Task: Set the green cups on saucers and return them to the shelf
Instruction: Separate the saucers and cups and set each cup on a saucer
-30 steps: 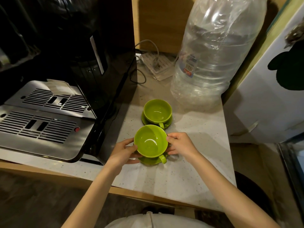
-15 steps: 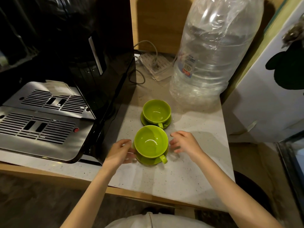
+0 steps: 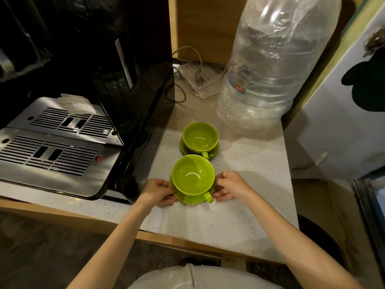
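Two empty green cups stand on green saucers on the speckled white counter (image 3: 239,215). The near cup (image 3: 192,175) sits on its saucer (image 3: 192,198), handle toward me at the right. My left hand (image 3: 158,191) grips the saucer's left rim and my right hand (image 3: 231,186) grips its right rim. The far cup (image 3: 200,137) rests on its own saucer (image 3: 214,151) just behind, untouched. No shelf is in view.
A black coffee machine (image 3: 125,80) with a steel drip tray (image 3: 52,153) stands at the left. A big clear water bottle (image 3: 270,69) stands at the back right, with a power strip and cables (image 3: 198,78) behind. A white panel (image 3: 337,122) bounds the right.
Half a second ago both hands hovered apart from the near saucer with fingers spread. Now they have closed in and taken hold of its rim on both sides.
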